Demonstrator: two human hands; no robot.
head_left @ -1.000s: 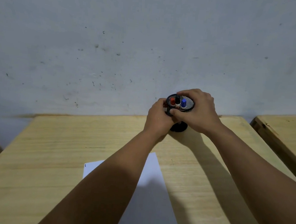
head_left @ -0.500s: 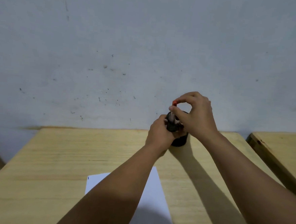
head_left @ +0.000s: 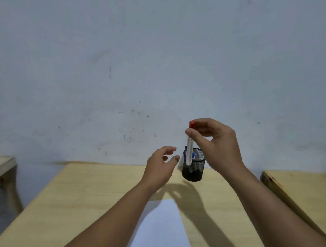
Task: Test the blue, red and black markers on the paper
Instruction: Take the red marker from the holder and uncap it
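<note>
Red marker point(head_left: 189, 144) pinched near cap by right hand point(head_left: 217, 144), upright, lower end level with mesh holder point(head_left: 194, 171) rim. Blue marker point(head_left: 193, 156) inside holder; black one not discernible. Left hand point(head_left: 160, 164) open, empty, at holder's 9 o'clock. Paper point(head_left: 162, 231) at 6 o'clock, apparently unmarked; judged early, no marker tested.

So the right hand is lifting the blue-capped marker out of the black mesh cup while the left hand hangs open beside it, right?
Not quite: the marker pinched in the right hand has a red cap, as the head view shows. A blue cap sits in the black mesh cup. The left hand is open beside it.
</note>
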